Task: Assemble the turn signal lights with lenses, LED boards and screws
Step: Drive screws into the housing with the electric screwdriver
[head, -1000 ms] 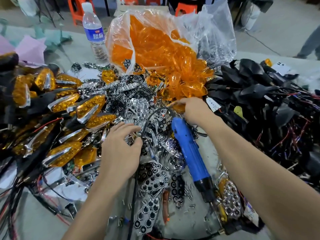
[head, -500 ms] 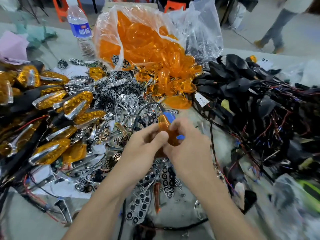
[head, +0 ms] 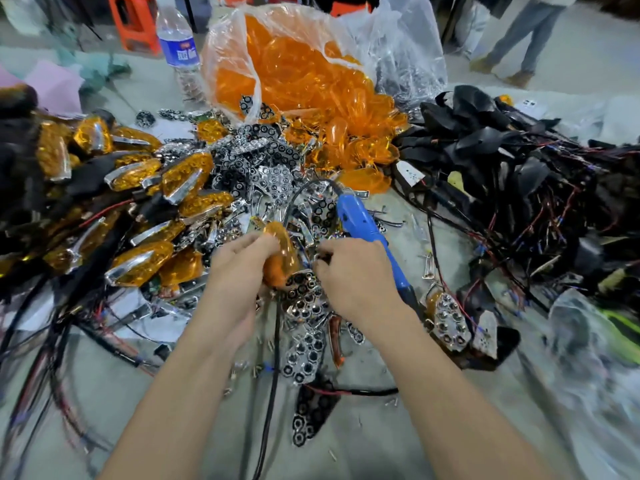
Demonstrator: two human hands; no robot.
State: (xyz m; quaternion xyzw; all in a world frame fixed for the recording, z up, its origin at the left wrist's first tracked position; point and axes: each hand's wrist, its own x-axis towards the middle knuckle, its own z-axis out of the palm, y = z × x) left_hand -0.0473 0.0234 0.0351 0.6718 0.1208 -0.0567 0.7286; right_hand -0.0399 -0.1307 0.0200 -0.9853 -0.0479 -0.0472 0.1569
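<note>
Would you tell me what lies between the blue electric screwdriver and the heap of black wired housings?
In the head view, grey tabletop with chrome clips, crossed by a thin black wire, separates the blue electric screwdriver from the black wired housings.

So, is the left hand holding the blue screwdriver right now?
No, the left hand grips an orange lens, while the blue screwdriver lies among the parts.

1. A bag of lenses (head: 294, 74) stood at the back of the desk (head: 363, 438), with a water bottle (head: 178, 46) to its left.
2. Reflector plates (head: 273, 174) were heaped before the bag.
3. Assembled turn signal lights (head: 138, 188) lay left of the heap, wired housings (head: 502, 161) right of it.
4. An electric screwdriver (head: 363, 233) lay on the heap.
5. One lens (head: 282, 261) sat in the grip of the left hand (head: 235, 275), left of the screwdriver.
</note>
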